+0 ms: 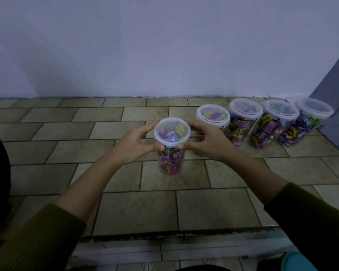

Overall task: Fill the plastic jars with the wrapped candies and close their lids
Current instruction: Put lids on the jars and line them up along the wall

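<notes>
A clear plastic jar (170, 163) full of colourful wrapped candies stands upright on the tiled floor in the middle of the view. A translucent round lid (172, 132) sits on its top. My left hand (134, 142) grips the lid's left rim and my right hand (207, 141) grips its right rim, thumbs at the front edge. Behind and to the right stand several more candy-filled jars with lids on, the nearest one (213, 116) partly hidden by my right hand.
The row of lidded jars (276, 124) runs along the back right near a white wall (145, 45). A grey fabric (333, 90) hangs at the far right. A step edge (184, 234) crosses the floor close to me.
</notes>
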